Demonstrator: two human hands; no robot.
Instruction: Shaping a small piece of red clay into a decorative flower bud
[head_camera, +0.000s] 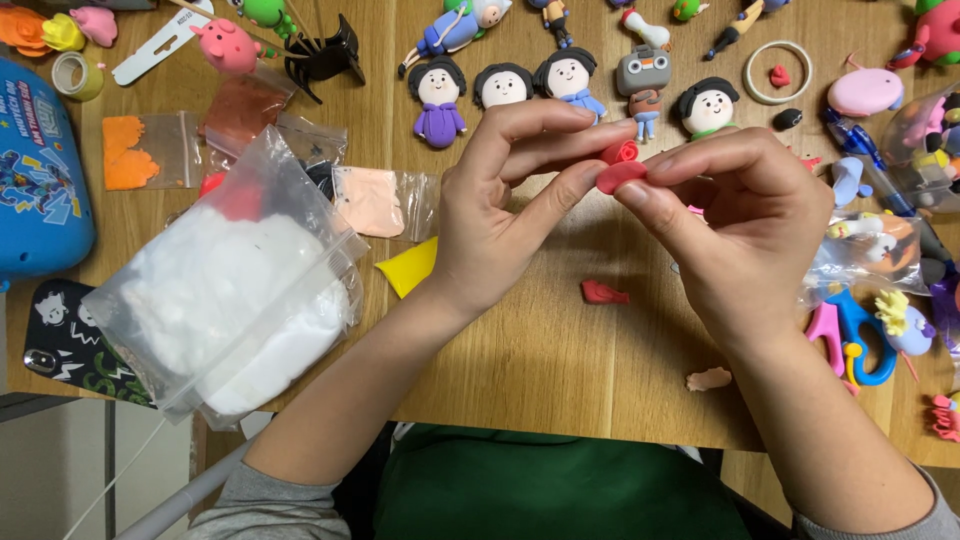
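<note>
The left hand (490, 215) and right hand (745, 225) are pinching a small red clay piece (620, 172) between closed fingertips above the middle of the wooden table (540, 350), pressing best lightly and evenly so the soft rose shape is not squashing flat.

Landmark: clear bag of white clay (235, 310) on the wooden tabletop (560, 350).

- Blue case (35, 170): left of the bag, at the tabletop edge.
- Black patterned phone (70, 345): just left of the bag, below the case.
- Yellow clay wedge (410, 267): just right of the bag.
- Small bags of orange clay (135, 152) and peach clay (375, 200): above the bag.
- Row of dark-haired clay figures (503, 85): far above and right.
- Blue-handled scissors (862, 340): well right of the bag.
</note>
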